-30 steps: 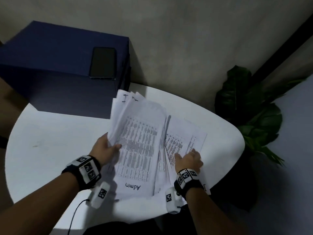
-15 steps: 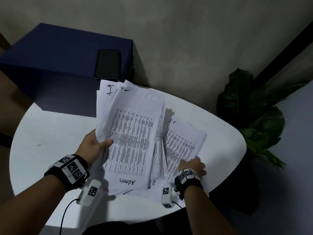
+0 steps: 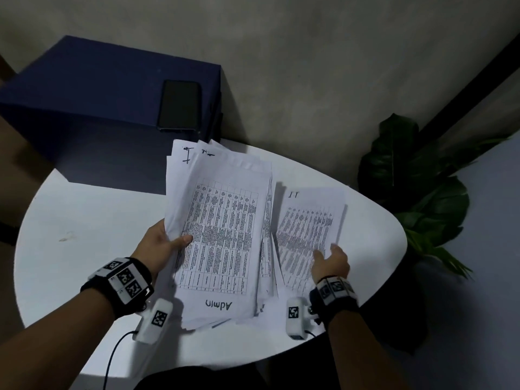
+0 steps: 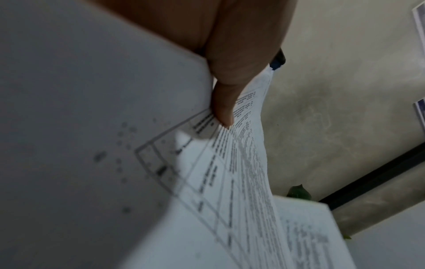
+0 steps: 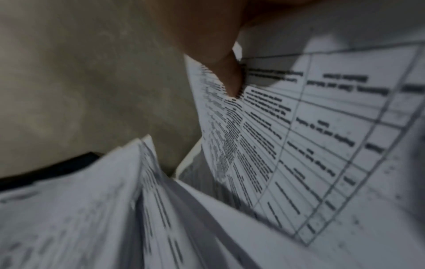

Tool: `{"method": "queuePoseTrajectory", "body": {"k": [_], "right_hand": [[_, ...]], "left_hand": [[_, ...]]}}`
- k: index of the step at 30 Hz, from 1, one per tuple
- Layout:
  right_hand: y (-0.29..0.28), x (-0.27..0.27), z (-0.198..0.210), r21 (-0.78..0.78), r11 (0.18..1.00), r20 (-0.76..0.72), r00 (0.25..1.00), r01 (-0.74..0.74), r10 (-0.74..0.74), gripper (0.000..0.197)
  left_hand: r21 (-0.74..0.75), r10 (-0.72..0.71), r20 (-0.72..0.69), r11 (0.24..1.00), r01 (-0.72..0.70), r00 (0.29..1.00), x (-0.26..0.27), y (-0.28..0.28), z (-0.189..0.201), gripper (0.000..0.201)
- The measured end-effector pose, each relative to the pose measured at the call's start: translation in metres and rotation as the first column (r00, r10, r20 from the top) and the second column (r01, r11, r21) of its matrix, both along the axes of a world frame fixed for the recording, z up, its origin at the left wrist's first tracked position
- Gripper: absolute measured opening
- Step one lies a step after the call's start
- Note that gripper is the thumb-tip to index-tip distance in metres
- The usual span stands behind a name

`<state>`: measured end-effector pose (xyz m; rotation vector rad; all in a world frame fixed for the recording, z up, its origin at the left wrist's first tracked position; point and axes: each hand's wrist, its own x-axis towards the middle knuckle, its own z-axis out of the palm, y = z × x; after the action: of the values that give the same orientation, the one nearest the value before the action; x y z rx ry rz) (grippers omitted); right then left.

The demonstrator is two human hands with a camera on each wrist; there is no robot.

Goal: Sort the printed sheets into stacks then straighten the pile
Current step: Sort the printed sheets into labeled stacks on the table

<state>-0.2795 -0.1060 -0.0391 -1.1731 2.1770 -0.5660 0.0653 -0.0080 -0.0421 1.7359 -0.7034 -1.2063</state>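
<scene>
A thick, uneven bundle of printed sheets (image 3: 222, 235), its top page marked "Admin", is tilted up off the round white table (image 3: 84, 235). My left hand (image 3: 166, 243) grips its left edge, thumb on top; the left wrist view shows that thumb (image 4: 230, 81) pressing on the bundle (image 4: 230, 200). To the right is a table-printed sheet marked "IT" (image 3: 309, 218). My right hand (image 3: 330, 258) pinches its near edge. In the right wrist view the thumb (image 5: 220, 69) lies on the curved IT sheet (image 5: 310, 136), with the bundle (image 5: 92, 209) beside it.
A dark blue box (image 3: 98, 94) stands at the table's back left with a black phone (image 3: 179, 105) on it. A leafy plant (image 3: 416, 198) stands off the table's right edge. Bare tabletop lies left of the bundle.
My left hand has lifted the bundle and drawn it left, away from the IT sheet. My right hand went from lying flat on the sheets to pinching the IT sheet's near edge.
</scene>
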Motion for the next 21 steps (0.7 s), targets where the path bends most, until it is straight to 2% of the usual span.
{"method": "queuePoseTrajectory", "body": {"k": [3,6,8,10,12,16,17,19,21], "right_hand": [[-0.009,-0.016,0.036,-0.180,0.979,-0.087,0.993,-0.096,0.081,0.043],[-0.021,-0.035,0.083,-0.418,0.899,-0.187,0.981,-0.131,0.056,0.037],[-0.028,-0.048,0.115,-0.540,0.834,-0.166,0.986,-0.109,0.021,0.039],[-0.035,-0.060,0.135,-0.594,0.798,-0.109,0.993,-0.101,0.044,0.040],[-0.038,-0.063,0.144,-0.604,0.788,-0.098,0.992,-0.120,0.076,0.045],[-0.031,-0.046,0.139,-0.540,0.834,0.028,0.988,-0.115,0.154,0.018],[-0.030,-0.044,0.132,-0.516,0.849,0.036,0.987,-0.114,0.154,0.018],[-0.031,-0.046,0.110,-0.421,0.900,0.071,0.985,-0.112,0.156,0.039],[-0.032,-0.049,0.085,-0.249,0.958,0.056,0.985,-0.144,0.162,0.063]], "left_hand": [[0.057,-0.025,-0.006,0.998,0.026,1.000,-0.013,0.003,-0.009,0.020],[0.138,-0.098,0.090,0.987,0.085,0.991,-0.023,0.003,-0.024,0.017],[0.211,-0.163,0.145,0.969,0.131,0.976,-0.029,0.001,-0.031,0.019],[0.279,-0.226,0.206,0.946,0.165,0.952,-0.035,-0.001,-0.034,0.023],[0.286,-0.248,0.241,0.942,0.176,0.938,-0.043,-0.004,-0.034,0.024],[0.301,-0.310,0.298,0.928,0.219,0.903,-0.050,-0.008,-0.031,0.023],[0.313,-0.316,0.303,0.924,0.219,0.899,-0.050,-0.008,-0.028,0.023],[0.312,-0.319,0.315,0.924,0.220,0.894,-0.051,-0.007,-0.022,0.020],[0.261,-0.315,0.313,0.936,0.238,0.896,-0.053,-0.007,-0.015,0.012]]}}
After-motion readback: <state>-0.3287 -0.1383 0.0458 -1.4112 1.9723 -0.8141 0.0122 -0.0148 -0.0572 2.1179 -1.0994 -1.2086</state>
